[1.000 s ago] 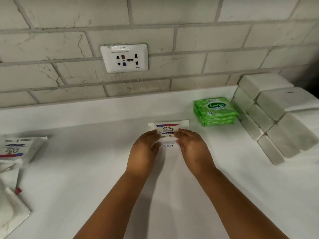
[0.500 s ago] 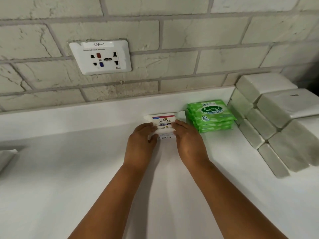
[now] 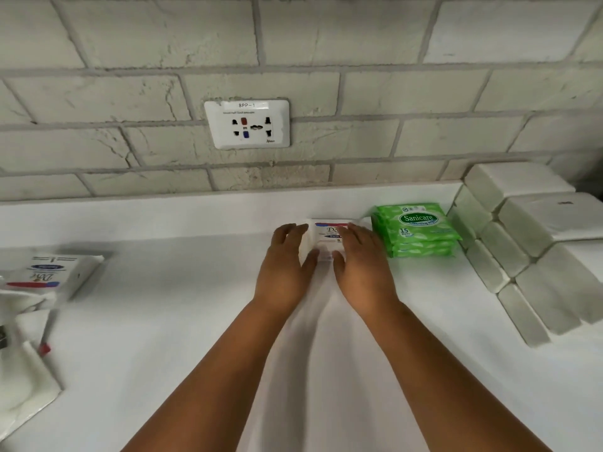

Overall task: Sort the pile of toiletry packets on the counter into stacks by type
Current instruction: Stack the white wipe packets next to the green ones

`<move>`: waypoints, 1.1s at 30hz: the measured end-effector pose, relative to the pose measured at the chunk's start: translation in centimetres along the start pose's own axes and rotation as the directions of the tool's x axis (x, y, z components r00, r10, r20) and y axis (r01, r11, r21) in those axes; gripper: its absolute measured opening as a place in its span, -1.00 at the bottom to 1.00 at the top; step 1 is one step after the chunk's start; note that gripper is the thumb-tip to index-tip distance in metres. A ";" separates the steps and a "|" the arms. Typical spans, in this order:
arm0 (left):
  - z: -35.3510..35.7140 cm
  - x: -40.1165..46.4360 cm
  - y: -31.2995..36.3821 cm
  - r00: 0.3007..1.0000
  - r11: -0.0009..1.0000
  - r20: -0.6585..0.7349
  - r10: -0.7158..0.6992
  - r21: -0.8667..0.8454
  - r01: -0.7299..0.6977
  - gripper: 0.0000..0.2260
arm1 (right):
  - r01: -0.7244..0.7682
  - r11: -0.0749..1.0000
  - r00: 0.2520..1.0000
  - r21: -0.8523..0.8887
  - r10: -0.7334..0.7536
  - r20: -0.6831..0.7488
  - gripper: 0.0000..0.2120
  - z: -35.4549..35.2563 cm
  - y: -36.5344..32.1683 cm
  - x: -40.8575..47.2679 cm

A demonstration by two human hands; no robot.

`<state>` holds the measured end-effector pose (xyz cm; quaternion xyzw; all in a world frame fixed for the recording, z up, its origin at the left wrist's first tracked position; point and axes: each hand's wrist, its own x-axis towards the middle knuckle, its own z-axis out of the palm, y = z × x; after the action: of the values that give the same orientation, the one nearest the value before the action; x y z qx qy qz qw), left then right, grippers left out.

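Left of the wall socket, at the frame edge, the unsorted pile lay partly cut off; one Dove packet showed, the rest too pale to identify. Below the socket, my left hand and right hand bracketed the Dove packet, fingers fairly straight, thumbs at its near edge. Compared with a second earlier, the packet sat closer to the green Sanicare stack, just beside it, apparently starting a Dove stack. Whether it had been released, I could not tell. Right of that, white bundles ran out of view.
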<state>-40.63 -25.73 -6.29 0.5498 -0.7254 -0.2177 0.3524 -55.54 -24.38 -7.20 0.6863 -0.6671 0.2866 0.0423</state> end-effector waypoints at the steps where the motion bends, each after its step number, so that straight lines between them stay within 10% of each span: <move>1: -0.9 -0.4 0.0 1.000 1.000 -0.021 -0.005 0.010 0.005 -0.58 | 0.024 1.000 1.000 0.012 -0.025 0.005 -0.60 -0.4 -0.9 0.0; 22: -26.2 -6.5 -16.0 0.900 0.946 -0.337 -0.278 0.070 0.318 -0.70 | 0.024 0.962 0.901 0.272 -0.138 0.411 -0.54 4.7 -29.7 -1.3; 28: -31.4 -5.6 -21.9 0.853 0.766 -0.277 -0.442 0.378 0.519 -0.64 | 0.040 0.951 0.861 0.306 -0.188 0.473 -0.61 9.0 -35.5 -0.1; 33: -32.5 -5.2 -24.5 0.904 0.675 -0.158 -0.397 0.617 0.404 -0.63 | 0.095 0.949 0.842 0.301 -0.238 0.484 -0.63 12.1 -37.9 2.3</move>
<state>0.28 -25.86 -3.62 0.7823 -0.6154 -0.0280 0.0928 -15.94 -27.71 -3.96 0.7929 -0.5469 0.1747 -0.2042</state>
